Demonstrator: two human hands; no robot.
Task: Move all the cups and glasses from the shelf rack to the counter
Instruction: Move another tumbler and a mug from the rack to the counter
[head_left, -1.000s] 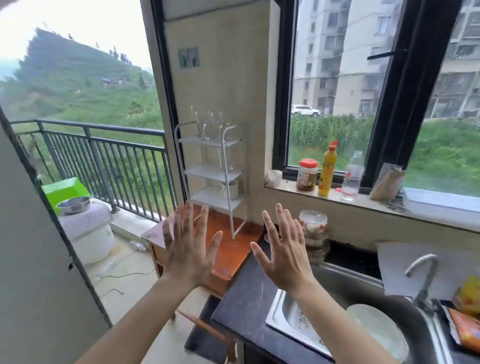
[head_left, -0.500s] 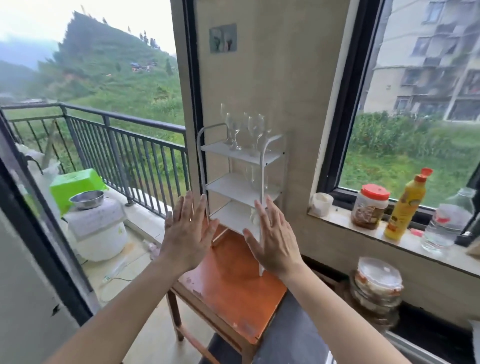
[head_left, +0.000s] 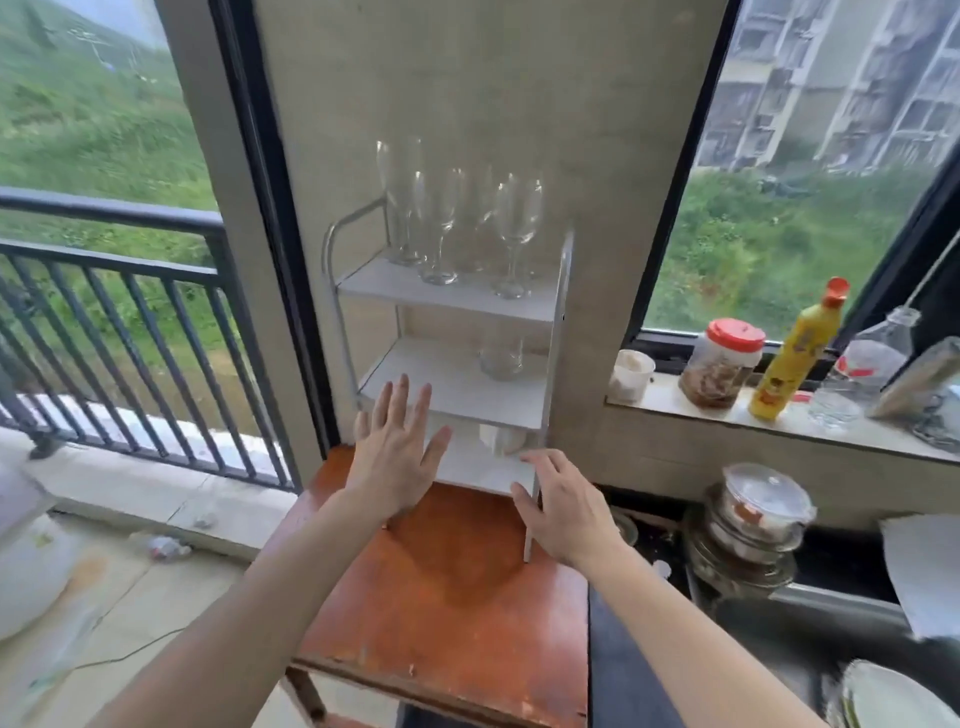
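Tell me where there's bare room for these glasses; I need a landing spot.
The wooden table is bare in front of the shelf rack. The dark strip beside it looks free. The windowsill and the stacked containers are crowded.

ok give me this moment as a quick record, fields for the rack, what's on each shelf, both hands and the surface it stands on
rack: white three-tier shelf rack, standing against the wall
top shelf: stemmed glasses, upright, clustered; exact count unclear
middle shelf: one clear tumbler, right side
bottom shelf: white cup, partly hidden under the middle shelf
left hand: left hand, open, fingers spread, empty, in front of the lower shelves
right hand: right hand, open, empty, by the rack's front right post
support: orange wooden table
task state: nothing moved off the rack yet
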